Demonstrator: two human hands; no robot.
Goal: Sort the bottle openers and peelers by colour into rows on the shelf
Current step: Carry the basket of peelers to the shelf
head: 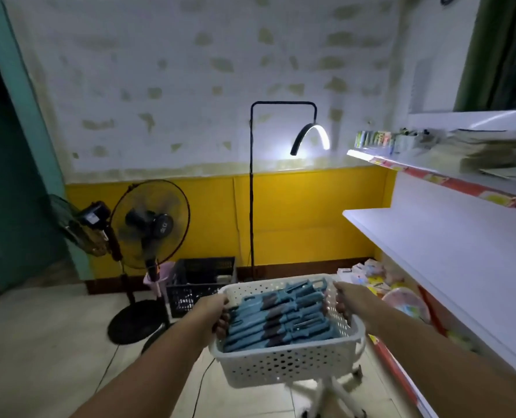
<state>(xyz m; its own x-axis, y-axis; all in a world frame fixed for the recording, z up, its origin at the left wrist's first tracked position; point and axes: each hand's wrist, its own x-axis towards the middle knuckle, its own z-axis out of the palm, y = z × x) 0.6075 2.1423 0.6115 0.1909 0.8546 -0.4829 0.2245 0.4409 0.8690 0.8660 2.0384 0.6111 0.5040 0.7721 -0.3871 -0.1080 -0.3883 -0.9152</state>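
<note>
I hold a white perforated basket (286, 365) in front of me, above the floor. My left hand (217, 312) grips its left rim, fingers curled inside. My right hand (345, 298) grips the right rim the same way. Inside lie several blue-handled bottle openers and peelers (280, 318), packed side by side, some with dark bands. The white shelf (425, 236) runs along the right at about chest height, its surface bare where I can see it.
An upper shelf (431, 173) holds small packets and stacked papers. A standing fan (149, 224), a black crate (202, 282) and a curved floor lamp (311, 138) stand by the yellow wall. A white wheeled base (332, 396) is under the basket. Packaged goods crowd the lower right shelf.
</note>
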